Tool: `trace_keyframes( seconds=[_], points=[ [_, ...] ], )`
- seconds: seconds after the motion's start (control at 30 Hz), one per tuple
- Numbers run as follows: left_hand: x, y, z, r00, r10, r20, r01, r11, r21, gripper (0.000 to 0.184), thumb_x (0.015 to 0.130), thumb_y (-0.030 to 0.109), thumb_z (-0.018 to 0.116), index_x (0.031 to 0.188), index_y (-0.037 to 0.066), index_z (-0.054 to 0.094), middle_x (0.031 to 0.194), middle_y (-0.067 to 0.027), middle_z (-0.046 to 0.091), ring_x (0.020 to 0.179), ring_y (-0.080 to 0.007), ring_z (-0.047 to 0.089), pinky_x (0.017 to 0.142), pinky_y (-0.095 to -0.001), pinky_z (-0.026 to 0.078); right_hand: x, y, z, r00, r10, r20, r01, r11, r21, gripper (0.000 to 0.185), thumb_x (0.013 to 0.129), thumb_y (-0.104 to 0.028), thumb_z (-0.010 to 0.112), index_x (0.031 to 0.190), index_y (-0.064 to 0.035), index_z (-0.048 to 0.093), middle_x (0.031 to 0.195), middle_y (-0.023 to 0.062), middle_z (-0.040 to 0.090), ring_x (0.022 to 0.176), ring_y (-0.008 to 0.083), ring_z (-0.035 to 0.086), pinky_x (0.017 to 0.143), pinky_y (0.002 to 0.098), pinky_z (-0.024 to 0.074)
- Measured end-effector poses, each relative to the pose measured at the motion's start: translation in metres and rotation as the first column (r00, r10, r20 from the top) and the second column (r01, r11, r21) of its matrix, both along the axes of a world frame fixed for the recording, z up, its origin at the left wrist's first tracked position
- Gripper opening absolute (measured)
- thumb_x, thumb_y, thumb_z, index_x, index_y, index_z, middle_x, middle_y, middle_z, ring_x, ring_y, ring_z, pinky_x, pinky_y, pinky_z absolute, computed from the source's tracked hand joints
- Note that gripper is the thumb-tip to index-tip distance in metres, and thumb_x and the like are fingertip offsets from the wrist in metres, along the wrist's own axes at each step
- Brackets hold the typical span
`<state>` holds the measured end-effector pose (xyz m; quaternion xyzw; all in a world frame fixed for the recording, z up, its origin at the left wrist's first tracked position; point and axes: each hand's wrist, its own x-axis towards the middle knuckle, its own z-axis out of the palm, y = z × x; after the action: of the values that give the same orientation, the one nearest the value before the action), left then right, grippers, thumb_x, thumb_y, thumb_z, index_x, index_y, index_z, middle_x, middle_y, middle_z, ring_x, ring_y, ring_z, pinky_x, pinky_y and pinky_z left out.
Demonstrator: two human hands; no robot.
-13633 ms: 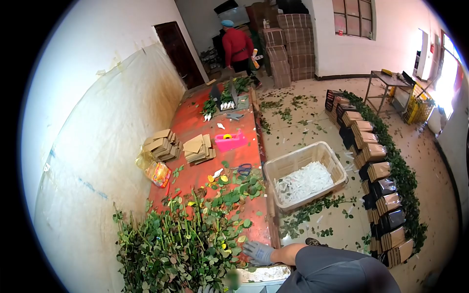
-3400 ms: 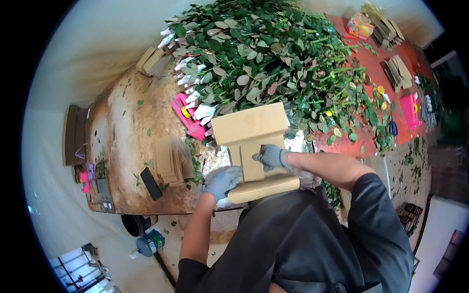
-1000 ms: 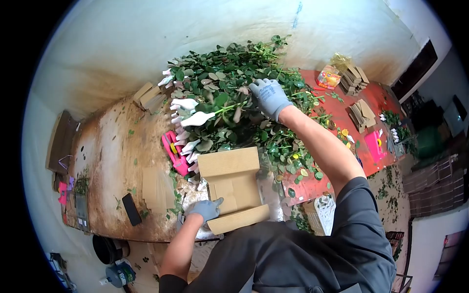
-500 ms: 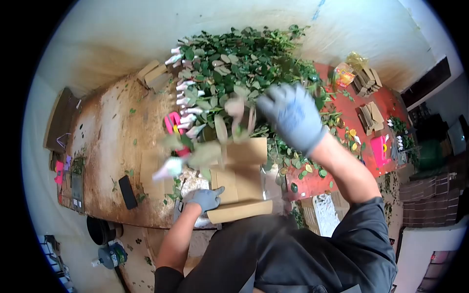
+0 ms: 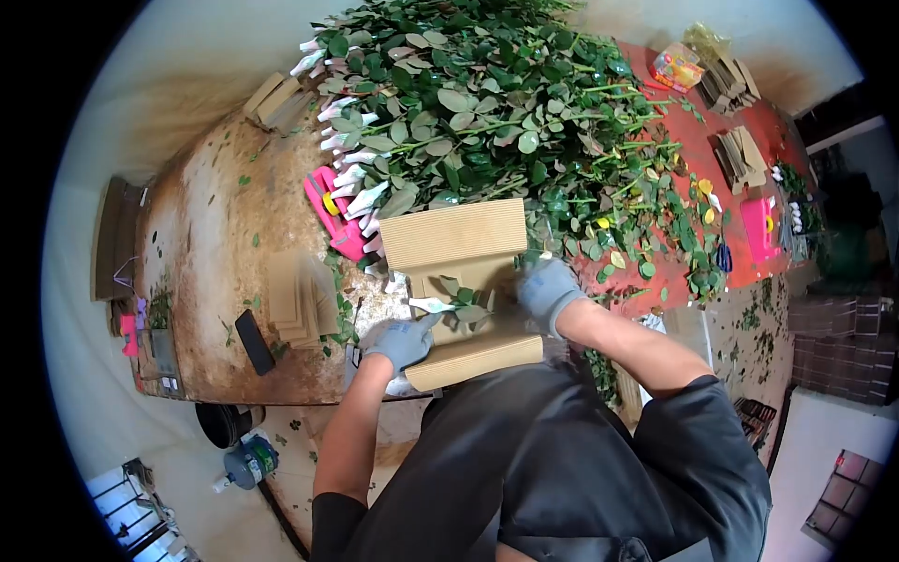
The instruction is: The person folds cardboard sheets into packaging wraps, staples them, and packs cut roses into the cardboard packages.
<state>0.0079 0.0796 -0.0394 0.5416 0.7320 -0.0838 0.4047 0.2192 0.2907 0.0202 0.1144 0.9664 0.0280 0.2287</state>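
A folded-up corrugated cardboard wrapper (image 5: 453,236) lies open in front of me, its two long flaps raised. Inside it rests one rose (image 5: 433,305) with a white-covered bud at the left and green leaves. My left hand (image 5: 403,343), in a grey glove, lies at the wrapper's left end, with an outstretched finger close to the bud. At the right end, near the stem side, is my gloved right hand (image 5: 550,292); its fingers are blurred, so any grip on the stem cannot be made out. Beyond the wrapper a large pile of leafy roses (image 5: 487,122) has its covered buds facing left.
A pink tool with a yellow part (image 5: 333,211) lies beside the buds. Left are cardboard sheets (image 5: 298,300) and a black phone (image 5: 254,342). Folded cardboard pieces (image 5: 742,159) and a pink item (image 5: 759,229) lie on the red surface at right.
My right hand has come down from above the pile to the wrapper's right end. The rose, blurred above the table earlier, now lies inside the wrapper. My view has tilted lower.
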Motion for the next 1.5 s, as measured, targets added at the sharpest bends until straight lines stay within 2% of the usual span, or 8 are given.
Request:
trace_keyframes(
  seconds=[0.17, 0.3, 0.4, 0.6, 0.87, 1.0, 1.2, 1.5],
  points=[
    [0.002, 0.002, 0.003, 0.999, -0.032, -0.041, 0.035, 0.997, 0.063, 0.051, 0.098, 0.031, 0.049, 0.148, 0.021, 0.052, 0.116, -0.0215, 0.072, 0.104, -0.0406, 0.069, 0.094, -0.0512, 0.051, -0.052, -0.033, -0.009, 0.95, 0.017, -0.313, -0.168, 0.87, -0.463, 0.025, 0.094, -0.019, 0.061, 0.117, -0.0078, 0.063, 0.112, 0.0153, 0.068, 0.103, 0.0334, 0.07, 0.083, 0.0456, 0.0553],
    [-0.005, -0.002, 0.006, 1.0, 0.024, 0.006, -0.025, 0.971, 0.24, 0.038, 0.095, 0.03, 0.057, 0.126, 0.013, 0.069, 0.112, -0.0193, 0.073, 0.098, -0.0374, 0.071, 0.089, -0.048, 0.054, -0.078, -0.038, -0.064, 0.975, 0.077, -0.209, -0.163, 0.885, -0.436, 0.045, 0.094, -0.034, 0.066, 0.13, -0.008, 0.055, 0.118, 0.0162, 0.065, 0.107, 0.034, 0.068, 0.088, 0.0446, 0.0548],
    [-0.01, -0.009, 0.023, 0.96, 0.196, 0.198, -0.258, 0.896, 0.361, 0.028, 0.09, 0.022, 0.065, 0.112, 0.007, 0.074, 0.101, -0.0184, 0.074, 0.091, -0.0345, 0.071, 0.084, -0.0421, 0.055, -0.071, -0.039, -0.073, 0.951, 0.131, -0.28, -0.26, 0.831, -0.493, 0.046, 0.095, -0.031, 0.064, 0.134, -0.0073, 0.054, 0.121, 0.0174, 0.066, 0.109, 0.0354, 0.067, 0.09, 0.0455, 0.0537],
    [-0.013, -0.019, 0.026, 0.92, 0.284, 0.271, -0.364, 0.875, 0.32, 0.029, 0.089, 0.022, 0.069, 0.111, 0.004, 0.073, 0.101, -0.0162, 0.073, 0.093, -0.0318, 0.071, 0.085, -0.0399, 0.055, -0.058, -0.041, -0.07, 0.957, 0.238, -0.165, -0.288, 0.738, -0.61, 0.037, 0.096, -0.02, 0.057, 0.13, -0.0058, 0.058, 0.115, 0.0187, 0.07, 0.105, 0.0373, 0.069, 0.089, 0.0473, 0.0542],
    [-0.014, -0.018, -0.015, 0.994, -0.092, 0.06, 0.053, 0.881, 0.47, 0.02, 0.086, 0.024, 0.069, 0.075, 0.008, 0.07, 0.08, -0.0109, 0.067, 0.083, -0.033, 0.065, 0.073, -0.0474, 0.051, -0.055, -0.04, -0.076, 0.962, 0.213, -0.169, -0.271, 0.715, -0.645, 0.036, 0.097, -0.018, 0.053, 0.13, -0.0031, 0.057, 0.116, 0.0205, 0.069, 0.108, 0.038, 0.068, 0.091, 0.0466, 0.0543],
    [-0.052, -0.047, 0.01, 0.998, -0.005, -0.057, 0.032, 0.872, 0.488, 0.022, 0.089, 0.023, 0.065, 0.074, 0.007, 0.064, 0.079, -0.0147, 0.064, 0.077, -0.0345, 0.066, 0.073, -0.0472, 0.052, -0.055, -0.045, -0.095, 0.957, 0.17, -0.235, -0.284, 0.715, -0.639, 0.039, 0.098, -0.016, 0.051, 0.135, -0.0012, 0.054, 0.119, 0.022, 0.068, 0.111, 0.0379, 0.068, 0.093, 0.046, 0.0541],
    [-0.039, -0.035, 0.043, 0.947, 0.211, 0.243, -0.308, 0.816, 0.49, 0.021, 0.087, 0.027, 0.071, 0.09, 0.006, 0.071, 0.09, -0.0139, 0.069, 0.081, -0.0333, 0.068, 0.076, -0.0426, 0.054, -0.056, -0.042, -0.09, 0.956, 0.202, -0.214, -0.294, 0.701, -0.65, 0.043, 0.098, -0.015, 0.053, 0.139, -0.0009, 0.051, 0.121, 0.0223, 0.068, 0.111, 0.0384, 0.067, 0.093, 0.0454, 0.0542],
    [-0.008, 0.018, 0.011, 0.984, -0.158, 0.077, 0.141, 0.971, 0.194, 0.03, 0.093, 0.037, 0.066, 0.092, 0.008, 0.075, 0.094, -0.0127, 0.073, 0.094, -0.033, 0.069, 0.086, -0.0444, 0.054, -0.056, -0.043, -0.083, 0.983, 0.131, -0.132, -0.186, 0.673, -0.716, 0.042, 0.095, -0.016, 0.06, 0.134, -0.0025, 0.05, 0.122, 0.0231, 0.067, 0.114, 0.0418, 0.066, 0.095, 0.048, 0.0528]
  ],
)
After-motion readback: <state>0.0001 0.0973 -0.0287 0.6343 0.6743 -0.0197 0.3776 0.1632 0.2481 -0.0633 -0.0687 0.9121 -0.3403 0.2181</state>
